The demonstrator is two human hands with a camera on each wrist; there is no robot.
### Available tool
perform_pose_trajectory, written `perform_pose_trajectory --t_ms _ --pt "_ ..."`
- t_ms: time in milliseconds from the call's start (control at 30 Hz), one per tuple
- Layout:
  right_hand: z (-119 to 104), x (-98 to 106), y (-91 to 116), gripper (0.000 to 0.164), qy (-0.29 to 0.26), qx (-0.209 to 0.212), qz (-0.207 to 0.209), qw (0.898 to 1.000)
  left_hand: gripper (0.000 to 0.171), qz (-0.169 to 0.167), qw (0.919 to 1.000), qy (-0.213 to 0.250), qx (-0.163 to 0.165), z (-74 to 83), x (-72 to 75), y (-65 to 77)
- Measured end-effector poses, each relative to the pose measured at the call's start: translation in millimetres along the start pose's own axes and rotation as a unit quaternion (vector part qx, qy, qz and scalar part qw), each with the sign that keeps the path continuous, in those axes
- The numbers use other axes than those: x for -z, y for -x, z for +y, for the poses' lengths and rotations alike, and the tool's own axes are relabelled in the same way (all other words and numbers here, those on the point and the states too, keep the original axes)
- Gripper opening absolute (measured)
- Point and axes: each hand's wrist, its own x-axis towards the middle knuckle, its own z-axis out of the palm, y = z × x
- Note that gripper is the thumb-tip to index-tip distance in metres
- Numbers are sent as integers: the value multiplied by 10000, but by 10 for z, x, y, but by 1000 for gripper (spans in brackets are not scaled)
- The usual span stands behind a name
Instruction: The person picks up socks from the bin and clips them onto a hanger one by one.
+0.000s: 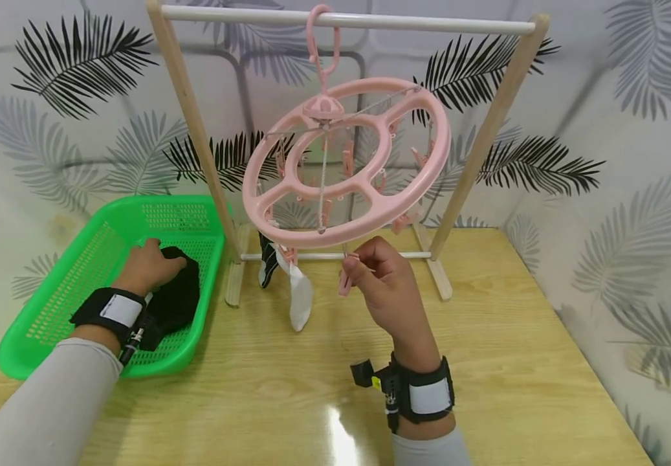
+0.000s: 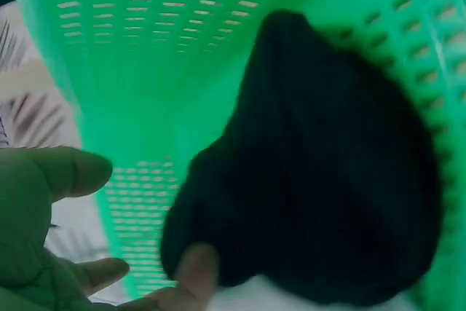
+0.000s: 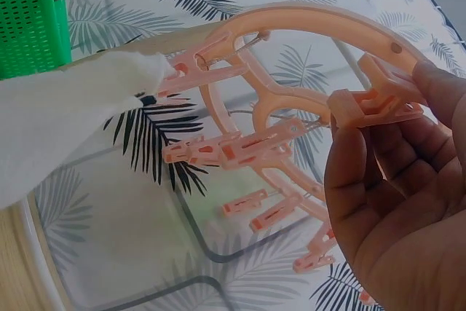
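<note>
Head view: pink clip (image 1: pixel 344 285), long axis near-vertical

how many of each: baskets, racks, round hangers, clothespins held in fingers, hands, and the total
Green basket: 1
Rack: 1
Round pink hanger: 1
Held clothespin: 1
Hands: 2 (left hand, right hand)
Total: 6

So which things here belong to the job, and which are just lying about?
Seemingly the job:
- right hand, pinching a peg
- left hand, at the black cloth
- basket
- hanger
- rack
- white sock and striped cloth, both hanging

Seemingly just there:
- table
- backdrop
- wrist straps
</note>
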Motion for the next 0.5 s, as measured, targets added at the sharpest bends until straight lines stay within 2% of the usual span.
perform_pose_trajectory --t_ms 133,367,500 --pt "22 12 8 27 -27 29 -13 10000 81 23 9994 326 104 -135 -74 -77" --pt "-7 18 4 22 36 -103 -4 9999 75 224 9997 72 56 -181 -106 -162" --pt "-28 -2 17 25 -21 -207 2 9998 72 556 9984 32 45 -248 -119 -236"
